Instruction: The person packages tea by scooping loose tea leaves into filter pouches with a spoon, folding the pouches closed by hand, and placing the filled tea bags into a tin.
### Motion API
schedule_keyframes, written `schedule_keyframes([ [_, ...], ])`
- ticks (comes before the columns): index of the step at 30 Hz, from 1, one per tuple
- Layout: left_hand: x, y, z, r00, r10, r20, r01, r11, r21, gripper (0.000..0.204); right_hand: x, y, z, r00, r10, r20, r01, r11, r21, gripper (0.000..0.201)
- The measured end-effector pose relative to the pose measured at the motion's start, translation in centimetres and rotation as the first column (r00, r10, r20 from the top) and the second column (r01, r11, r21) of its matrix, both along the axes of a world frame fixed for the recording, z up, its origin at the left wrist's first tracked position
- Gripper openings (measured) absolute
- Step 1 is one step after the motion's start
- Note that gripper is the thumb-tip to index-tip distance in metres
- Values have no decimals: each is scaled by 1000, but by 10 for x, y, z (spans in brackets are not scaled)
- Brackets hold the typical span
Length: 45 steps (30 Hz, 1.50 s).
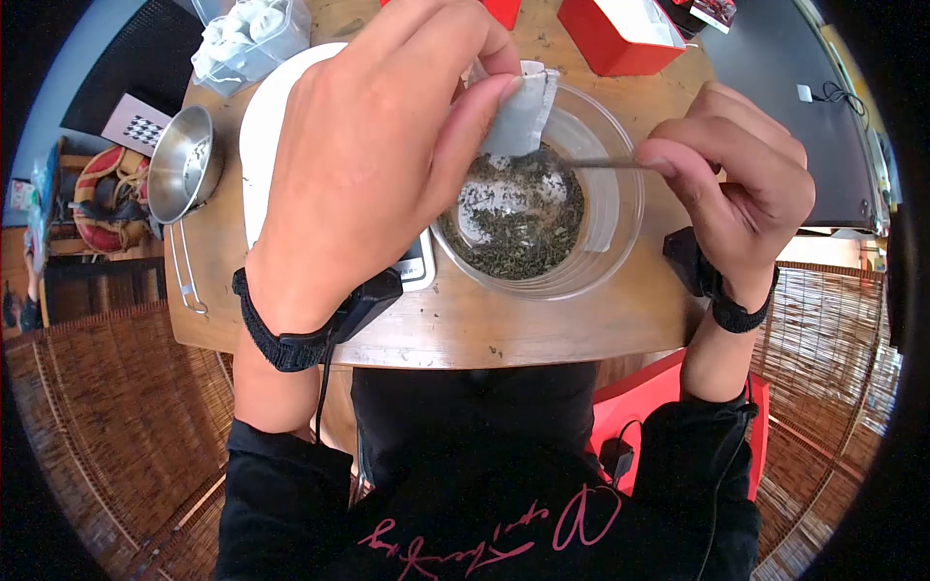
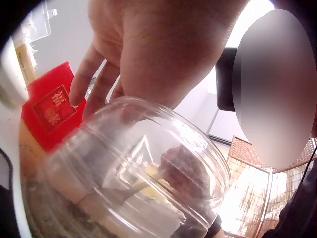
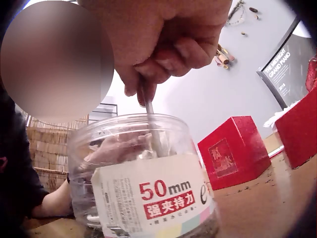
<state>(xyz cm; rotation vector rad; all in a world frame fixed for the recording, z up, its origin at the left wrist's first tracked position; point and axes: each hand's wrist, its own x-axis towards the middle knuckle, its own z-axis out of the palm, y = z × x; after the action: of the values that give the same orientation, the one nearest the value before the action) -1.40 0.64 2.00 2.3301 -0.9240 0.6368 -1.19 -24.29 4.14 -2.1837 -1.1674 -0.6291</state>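
My left hand (image 1: 354, 169) pinches a small white tea bag (image 1: 523, 114) by its upper edge, over the mouth of a clear plastic jar (image 1: 635, 218). Dark dried tea leaves (image 1: 518, 247) lie in the bottom of the jar. With thumb and curled fingers, my right hand (image 1: 741, 174) grips the thin metal handle of a spoon (image 1: 610, 163), which slants down into the jar beside the tea bag. In the right wrist view the spoon handle (image 3: 151, 111) passes inside the jar's rim, behind a printed label (image 3: 168, 198). Leaves and the bag hide the spoon's bowl.
Under my left forearm sits a white kitchen scale (image 1: 263, 126), partly covered. A steel pan (image 1: 179, 165) stands at the table's left edge, near a plastic tub (image 1: 247, 63) of filled white bags. Red boxes (image 1: 620, 44) stand at the back. Leaf crumbs dot the wooden table (image 1: 542, 334).
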Motion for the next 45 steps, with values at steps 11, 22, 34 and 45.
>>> schedule_keyframes([
  [11, 1, -6, -6, 983, -108, -151, 31, 899, -437, 10, -8, 10, -9, 888, 65, -455, 20, 984, 178, 9],
  [22, -6, -3, 11, 996, 89, 10, -89, 995, 46, 11, 3, 3, -15, 550, 101, -829, 248, 928, 277, 28],
  [34, -3, 5, 15, 989, -100, -114, 93, 994, -65, 14, 25, -29, -17, 494, 190, -849, 428, 796, 428, 39],
  [45, -3, 11, 7, 980, -136, -145, 128, 990, -65, 16, 23, -47, -12, 760, 90, -644, 453, 637, 624, 32],
])
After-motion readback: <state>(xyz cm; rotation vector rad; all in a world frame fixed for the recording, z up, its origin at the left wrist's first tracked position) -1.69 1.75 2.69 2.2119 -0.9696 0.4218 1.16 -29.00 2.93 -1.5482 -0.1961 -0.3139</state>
